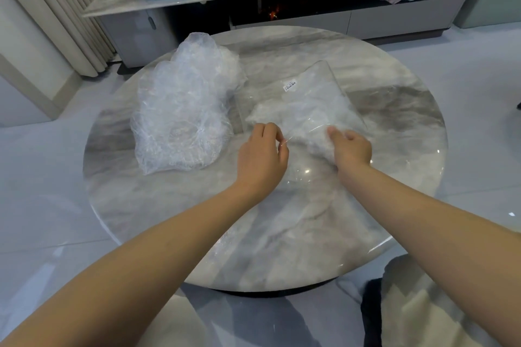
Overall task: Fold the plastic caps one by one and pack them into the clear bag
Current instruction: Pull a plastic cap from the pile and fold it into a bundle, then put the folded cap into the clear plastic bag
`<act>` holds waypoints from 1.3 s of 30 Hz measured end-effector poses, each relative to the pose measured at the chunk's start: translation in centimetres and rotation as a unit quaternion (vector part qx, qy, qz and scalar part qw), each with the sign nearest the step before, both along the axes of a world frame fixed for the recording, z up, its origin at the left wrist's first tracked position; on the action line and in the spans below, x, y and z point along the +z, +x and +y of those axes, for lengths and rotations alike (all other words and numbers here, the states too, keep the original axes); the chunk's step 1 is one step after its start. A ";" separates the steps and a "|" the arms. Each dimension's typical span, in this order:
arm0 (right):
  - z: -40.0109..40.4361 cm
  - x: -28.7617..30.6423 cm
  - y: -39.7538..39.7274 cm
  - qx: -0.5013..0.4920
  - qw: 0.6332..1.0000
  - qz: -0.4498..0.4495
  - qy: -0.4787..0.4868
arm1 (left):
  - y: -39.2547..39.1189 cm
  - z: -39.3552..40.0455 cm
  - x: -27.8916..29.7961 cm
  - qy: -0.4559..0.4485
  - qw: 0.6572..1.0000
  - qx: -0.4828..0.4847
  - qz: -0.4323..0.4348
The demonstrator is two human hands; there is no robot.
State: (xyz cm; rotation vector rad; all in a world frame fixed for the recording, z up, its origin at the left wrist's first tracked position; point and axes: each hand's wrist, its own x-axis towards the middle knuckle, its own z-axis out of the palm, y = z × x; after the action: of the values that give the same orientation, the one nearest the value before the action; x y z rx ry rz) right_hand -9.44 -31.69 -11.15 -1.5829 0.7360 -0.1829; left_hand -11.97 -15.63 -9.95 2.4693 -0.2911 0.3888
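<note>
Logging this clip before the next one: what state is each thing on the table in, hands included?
Clear bag: lying flat, partly filled, mouth facing the person.
Pile of plastic caps: loose and crumpled, left of the bag, unfolded.
Left hand: pinches the bag's mouth edge.
Right hand: fingers inside the bag mouth, pushing white folded caps in.
Round marble table: bears both.

Home living room: TV console [282, 17], curtains [56, 8].

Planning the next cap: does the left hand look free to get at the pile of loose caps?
Probably yes. The pile of caps lies just left of the left hand with bare table between, though that hand first must release the clear bag.
</note>
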 end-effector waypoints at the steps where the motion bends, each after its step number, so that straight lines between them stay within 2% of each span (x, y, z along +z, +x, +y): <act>1: 0.0 0.0 0.3 -0.006 0.999 -0.018 -0.026 | 0.1 0.1 0.0 0.000 1.000 0.001 -0.002; 5: 0.3 0.1 1.2 -0.005 0.992 -0.065 -0.109 | 0.2 0.4 -0.7 0.009 1.000 -0.005 -0.021; 10: 0.1 -1.1 1.8 0.047 0.973 -0.107 -0.202 | 0.8 -0.1 -1.2 0.027 0.998 -0.035 -0.036; 14: 0.8 -1.4 1.9 0.138 0.943 -0.126 -0.277 | 1.1 0.1 -1.7 0.073 0.995 -0.041 -0.057; 17: 1.0 -1.6 1.8 0.233 0.886 -0.087 -0.391 | 1.2 0.1 -1.8 0.117 0.988 -0.066 -0.079; 20: 0.9 -2.5 2.3 0.314 0.787 0.030 -0.530 | 1.5 0.0 -1.8 0.191 0.971 -0.091 -0.115; 22: 0.8 -3.0 3.1 0.336 0.764 0.077 -0.546 | 1.7 0.0 -1.8 0.228 0.960 -0.094 -0.134; 26: 0.7 -3.1 4.6 0.352 0.753 0.134 -0.540 | 1.6 0.2 -2.1 0.235 0.951 -0.116 -0.166; 35: 1.9 -3.3 2.6 0.354 0.745 0.092 -0.557 | 2.6 1.0 -2.5 0.286 0.944 -0.098 -0.133; 39: 2.2 -2.3 0.9 0.358 0.710 0.090 -0.600 | 3.0 1.2 -2.2 0.294 0.945 -0.090 -0.114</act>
State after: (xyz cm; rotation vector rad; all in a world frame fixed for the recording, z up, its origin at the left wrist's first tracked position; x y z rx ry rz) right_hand -8.55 -29.54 -13.44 -3.0640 -0.0290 0.1254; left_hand -9.00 -14.47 -12.19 2.9396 -0.8281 0.5761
